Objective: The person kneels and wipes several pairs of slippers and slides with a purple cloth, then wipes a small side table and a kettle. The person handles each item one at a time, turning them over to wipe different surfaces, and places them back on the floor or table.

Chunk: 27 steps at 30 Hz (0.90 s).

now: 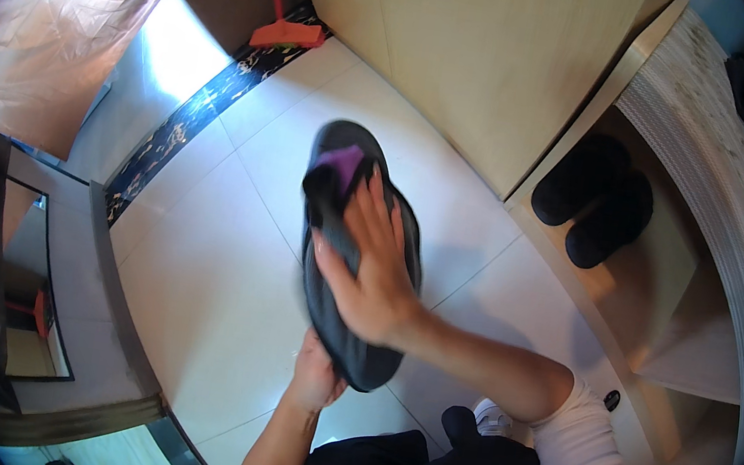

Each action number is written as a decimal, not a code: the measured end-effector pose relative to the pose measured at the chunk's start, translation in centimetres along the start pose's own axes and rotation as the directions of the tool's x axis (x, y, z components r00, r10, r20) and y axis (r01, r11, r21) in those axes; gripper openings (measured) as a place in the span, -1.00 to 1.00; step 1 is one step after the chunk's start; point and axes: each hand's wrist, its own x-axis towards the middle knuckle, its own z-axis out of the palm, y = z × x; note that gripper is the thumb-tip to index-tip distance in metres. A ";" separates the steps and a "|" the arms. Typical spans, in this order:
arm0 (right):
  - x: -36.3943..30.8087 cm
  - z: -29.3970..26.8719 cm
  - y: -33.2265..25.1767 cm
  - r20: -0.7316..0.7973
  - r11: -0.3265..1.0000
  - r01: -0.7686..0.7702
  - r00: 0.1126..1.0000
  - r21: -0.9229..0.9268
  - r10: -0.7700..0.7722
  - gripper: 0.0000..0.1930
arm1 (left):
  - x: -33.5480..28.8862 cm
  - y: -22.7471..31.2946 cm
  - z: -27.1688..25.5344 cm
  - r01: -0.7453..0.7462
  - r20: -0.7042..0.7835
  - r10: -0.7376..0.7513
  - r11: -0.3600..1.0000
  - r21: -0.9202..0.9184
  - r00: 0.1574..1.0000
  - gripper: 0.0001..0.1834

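Note:
A black slipper (361, 358) is held up over the tiled floor, its toe end pointing away from me. My left hand (315, 373) grips the near end from below, with its fingers partly hidden under the sole. My right hand (375, 267) lies across the upper side, fingers stretched out and thumb apart. Just beyond its thumb and fingers is a blurred dark piece with a purple patch (343, 166); whether it is a strap or a separate cloth, I cannot tell.
A pair of dark slippers (606, 224) sits in the open cabinet (658, 314) at right. A pale wooden panel (458, 43) stands at the far side. An orange-red broom (288, 35) rests in the far corner. A mirror (33, 278) is at left, and a white shoe (491, 418) shows by my knees.

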 end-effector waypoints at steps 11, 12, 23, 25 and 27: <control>-4.2 0.1 0.2 -0.049 0.982 -0.015 0.999 0.186 0.024 -0.47 | -0.1 -0.2 -0.4 -0.063 -0.090 0.091 0.961 0.269 0.992 -0.70; -5.1 0.3 0.5 -0.079 0.947 -0.003 0.996 0.321 0.030 -0.46 | -0.1 -0.4 -0.8 -0.032 -0.144 0.094 0.922 0.386 0.985 -0.71; 5.4 -6.4 5.7 0.338 0.275 -0.621 0.684 0.734 0.646 -0.63 | -0.4 1.0 2.8 -0.057 0.139 -0.084 0.621 0.781 0.987 -0.77; 5.3 -7.4 6.6 0.408 0.193 -0.628 0.678 0.754 0.612 -0.62 | -0.3 0.8 3.2 -0.102 0.171 -0.064 0.587 0.803 0.983 -0.77; 4.7 -7.8 7.7 0.322 0.139 -0.527 0.685 0.839 0.654 -0.69 | 0.1 0.3 3.4 -0.133 0.197 -0.051 0.570 0.811 0.979 -0.76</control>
